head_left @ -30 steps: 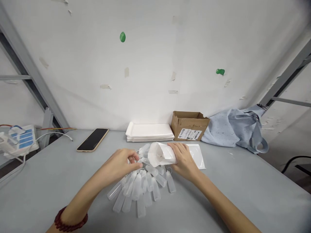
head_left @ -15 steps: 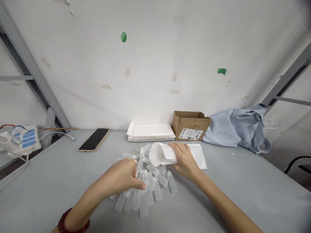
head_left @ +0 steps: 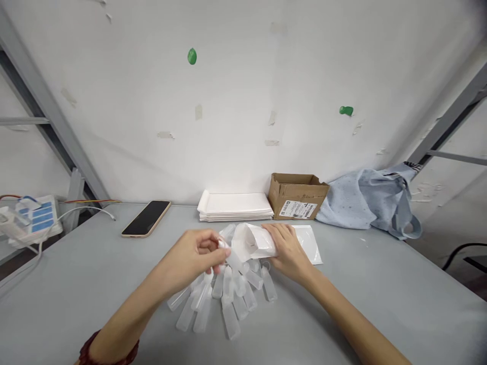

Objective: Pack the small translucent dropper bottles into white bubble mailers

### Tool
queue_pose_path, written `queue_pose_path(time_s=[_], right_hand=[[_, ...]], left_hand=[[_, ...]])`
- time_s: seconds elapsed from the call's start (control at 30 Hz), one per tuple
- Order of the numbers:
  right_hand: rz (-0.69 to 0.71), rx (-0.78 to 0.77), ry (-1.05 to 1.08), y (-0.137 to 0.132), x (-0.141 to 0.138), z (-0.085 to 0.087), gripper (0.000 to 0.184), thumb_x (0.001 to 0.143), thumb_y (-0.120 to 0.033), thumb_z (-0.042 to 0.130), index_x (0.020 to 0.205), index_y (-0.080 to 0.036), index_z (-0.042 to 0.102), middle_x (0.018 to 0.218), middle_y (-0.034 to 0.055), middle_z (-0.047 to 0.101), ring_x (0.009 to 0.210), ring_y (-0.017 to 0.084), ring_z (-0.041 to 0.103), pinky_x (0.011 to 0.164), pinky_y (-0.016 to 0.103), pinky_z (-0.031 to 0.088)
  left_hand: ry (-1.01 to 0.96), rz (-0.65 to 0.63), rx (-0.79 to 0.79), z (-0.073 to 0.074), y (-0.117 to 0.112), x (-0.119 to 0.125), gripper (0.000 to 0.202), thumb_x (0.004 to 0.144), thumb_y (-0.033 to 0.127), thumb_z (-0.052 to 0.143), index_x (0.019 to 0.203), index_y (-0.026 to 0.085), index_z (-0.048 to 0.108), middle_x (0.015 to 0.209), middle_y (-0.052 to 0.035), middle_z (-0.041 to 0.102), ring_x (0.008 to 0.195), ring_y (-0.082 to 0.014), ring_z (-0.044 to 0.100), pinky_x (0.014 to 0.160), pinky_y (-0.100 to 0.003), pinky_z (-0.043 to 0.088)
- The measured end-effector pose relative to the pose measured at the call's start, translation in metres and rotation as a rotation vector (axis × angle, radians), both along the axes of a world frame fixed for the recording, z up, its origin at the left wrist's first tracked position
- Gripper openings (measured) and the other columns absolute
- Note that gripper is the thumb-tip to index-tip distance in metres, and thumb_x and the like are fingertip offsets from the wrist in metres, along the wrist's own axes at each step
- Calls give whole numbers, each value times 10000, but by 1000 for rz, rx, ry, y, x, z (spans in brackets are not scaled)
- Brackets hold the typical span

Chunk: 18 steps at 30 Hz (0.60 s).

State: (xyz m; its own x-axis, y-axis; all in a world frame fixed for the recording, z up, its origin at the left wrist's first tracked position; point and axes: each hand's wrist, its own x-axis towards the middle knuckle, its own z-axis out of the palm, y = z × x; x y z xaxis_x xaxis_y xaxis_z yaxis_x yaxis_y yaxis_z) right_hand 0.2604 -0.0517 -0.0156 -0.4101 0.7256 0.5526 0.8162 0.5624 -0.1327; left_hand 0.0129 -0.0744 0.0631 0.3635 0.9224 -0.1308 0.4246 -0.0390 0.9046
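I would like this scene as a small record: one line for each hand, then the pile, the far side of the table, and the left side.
Left hand: holding a translucent piece above the pile
Right hand: gripping a white envelope, open end toward the left hand
Pile: small translucent pieces on the grey table
Far side: white stack, cardboard box, light-blue cloth
Left side: phone, power strip

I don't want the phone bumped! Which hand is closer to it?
The left hand. It is to the right of the phone, a bit nearer the person; the right hand is much farther right, on the white envelope.
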Motion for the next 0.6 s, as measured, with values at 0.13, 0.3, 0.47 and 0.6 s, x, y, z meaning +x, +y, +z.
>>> queue_pose_path(time_s=[0.13,0.3,0.47,0.6], right_hand=[[38,-29,4,-2,-4,0,547,646,-75,533,1185,-137,465,1115,121,602,995,265,517,851,390,343],[52,-27,15,-3,-5,-3,517,663,-88,527,1176,-128,478,1102,122,608,970,262,522,843,397,351],[27,-44,34,1,-1,-3,518,668,-108,531,1182,-128,476,1084,128,610,992,277,533,847,409,364],[65,-68,60,-1,-1,0,517,683,-133,545,1194,-145,463,1075,123,606,1001,276,536,856,410,378]], left_hand=[[-12,115,119,-14,1,12,327,776,393,577,1011,173,638,744,-16,664,718,-178,611,643,-267,456],[219,61,485,-43,1,30,359,889,388,409,1008,184,679,796,-44,615,696,-184,552,632,-308,415],[135,84,380,-43,5,27,341,863,370,468,1009,162,695,813,-46,665,739,-194,591,673,-309,440],[-49,80,141,-39,13,20,343,798,368,567,1029,152,702,879,-42,719,829,-210,639,724,-294,470]])
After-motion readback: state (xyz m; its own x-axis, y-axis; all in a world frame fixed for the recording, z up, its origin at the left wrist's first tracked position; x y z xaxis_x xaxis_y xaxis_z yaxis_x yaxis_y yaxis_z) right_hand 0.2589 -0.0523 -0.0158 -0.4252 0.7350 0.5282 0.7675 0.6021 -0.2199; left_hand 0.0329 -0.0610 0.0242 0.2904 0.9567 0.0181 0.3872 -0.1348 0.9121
